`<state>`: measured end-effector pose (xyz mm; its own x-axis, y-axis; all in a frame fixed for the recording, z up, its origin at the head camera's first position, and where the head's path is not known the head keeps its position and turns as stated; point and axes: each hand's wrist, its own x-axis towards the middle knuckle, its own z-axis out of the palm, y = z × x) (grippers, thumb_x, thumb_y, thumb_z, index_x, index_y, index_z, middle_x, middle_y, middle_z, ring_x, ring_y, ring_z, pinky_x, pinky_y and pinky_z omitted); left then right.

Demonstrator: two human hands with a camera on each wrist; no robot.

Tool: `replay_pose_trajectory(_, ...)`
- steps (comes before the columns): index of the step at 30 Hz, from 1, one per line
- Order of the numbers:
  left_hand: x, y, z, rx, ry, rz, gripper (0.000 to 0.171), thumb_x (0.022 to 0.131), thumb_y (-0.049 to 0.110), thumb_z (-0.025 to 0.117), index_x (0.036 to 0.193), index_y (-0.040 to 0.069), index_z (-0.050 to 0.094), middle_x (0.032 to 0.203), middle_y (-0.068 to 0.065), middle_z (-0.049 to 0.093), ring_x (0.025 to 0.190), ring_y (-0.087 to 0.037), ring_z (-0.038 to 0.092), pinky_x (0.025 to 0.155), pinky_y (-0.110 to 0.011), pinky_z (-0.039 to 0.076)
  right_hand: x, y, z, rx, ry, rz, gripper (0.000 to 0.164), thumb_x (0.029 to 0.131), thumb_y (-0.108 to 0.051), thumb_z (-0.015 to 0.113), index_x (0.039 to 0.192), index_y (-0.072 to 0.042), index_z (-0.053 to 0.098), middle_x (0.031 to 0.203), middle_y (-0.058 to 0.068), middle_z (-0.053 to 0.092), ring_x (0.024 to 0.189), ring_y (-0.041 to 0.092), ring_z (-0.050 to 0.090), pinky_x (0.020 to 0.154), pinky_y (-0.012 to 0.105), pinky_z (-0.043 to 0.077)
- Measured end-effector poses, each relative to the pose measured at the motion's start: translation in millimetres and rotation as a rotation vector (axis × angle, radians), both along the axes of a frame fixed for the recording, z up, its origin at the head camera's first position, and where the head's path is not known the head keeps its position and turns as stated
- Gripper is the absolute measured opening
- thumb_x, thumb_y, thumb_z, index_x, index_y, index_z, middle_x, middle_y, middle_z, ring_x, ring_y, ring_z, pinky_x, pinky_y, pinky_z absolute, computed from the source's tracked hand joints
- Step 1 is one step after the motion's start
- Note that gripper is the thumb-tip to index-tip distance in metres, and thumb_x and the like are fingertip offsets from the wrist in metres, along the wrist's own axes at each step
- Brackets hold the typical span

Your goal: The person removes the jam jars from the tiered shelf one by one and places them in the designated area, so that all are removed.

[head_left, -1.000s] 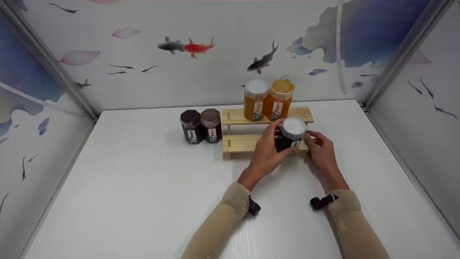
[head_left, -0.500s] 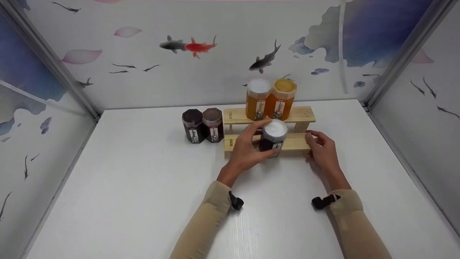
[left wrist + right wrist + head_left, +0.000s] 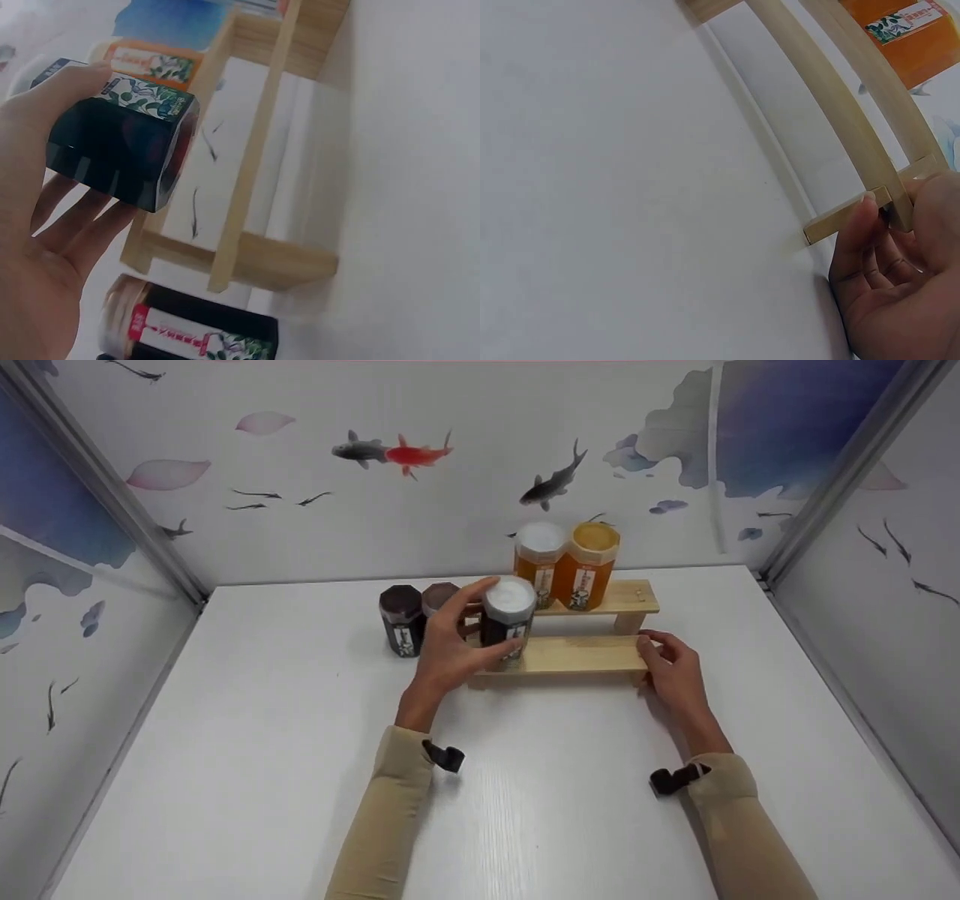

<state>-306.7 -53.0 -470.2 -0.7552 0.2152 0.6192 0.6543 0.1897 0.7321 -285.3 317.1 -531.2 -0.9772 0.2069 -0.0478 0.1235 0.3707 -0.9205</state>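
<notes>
My left hand [image 3: 446,652] grips a dark octagonal honey jar [image 3: 511,598] with a white lid, thumb across its label and fingers behind. The jar is upright over the left part of the lower shelf [image 3: 585,654] of a two-step wooden rack; in the left wrist view its base [image 3: 178,154] shows in the air above the shelf. At the lower shelf's right end, my right hand [image 3: 675,675] pinches the wood between thumb and fingers, as the right wrist view shows at the rack's leg [image 3: 844,219].
Two amber jars, one white-lidded [image 3: 535,566] and one yellow-lidded [image 3: 590,562], stand side by side on the upper shelf [image 3: 630,596]. Left of the rack, two dark jars [image 3: 401,622] stand on the white table [image 3: 247,720], one partly hidden by my left hand. A printed wall [image 3: 465,517] rises behind.
My left hand has carried the dark jar leftward along the lower shelf, from its right end to its left part, and slightly up. My right hand has stayed at the rack's right end.
</notes>
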Motion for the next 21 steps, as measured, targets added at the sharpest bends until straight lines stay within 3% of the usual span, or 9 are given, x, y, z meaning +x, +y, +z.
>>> replay_pose_trajectory(5,-3.3,-31,13.1,0.043,0.031,0.074,0.087,0.082,0.03,0.098,0.157,0.029,0.055,0.14,-0.002,0.069,0.123,-0.018,0.071,0.097,-0.042,0.064,-0.1,0,0.2,-0.003,-0.011,-0.001,0.063,0.109,-0.058,0.056,0.158,-0.017,0.056,0.112,0.007,0.056,0.083,0.012,0.063,0.066,0.018,0.055)
replay_pose_trajectory(11,-7.8,-61,19.9,0.111,0.07,0.137,0.087,0.088,0.022,0.093,0.162,0.025,0.047,0.146,-0.007,0.069,0.129,-0.021,0.071,0.104,-0.045,0.061,-0.6,1,-1.2,-0.004,-0.004,-0.002,0.062,0.11,-0.056,0.055,0.157,-0.017,0.056,0.112,0.007,0.058,0.083,0.011,0.063,0.066,0.018,0.055)
replay_pose_trajectory(21,-13.2,-104,17.5,0.224,0.063,0.41,0.082,0.095,0.019,0.086,0.164,0.029,0.043,0.157,-0.005,0.061,0.144,-0.018,0.061,0.117,-0.044,0.054,-1.2,0,-1.3,0.024,0.021,-0.015,0.058,0.11,-0.055,0.057,0.152,-0.015,0.06,0.104,0.005,0.06,0.072,0.007,0.06,0.061,0.019,0.053)
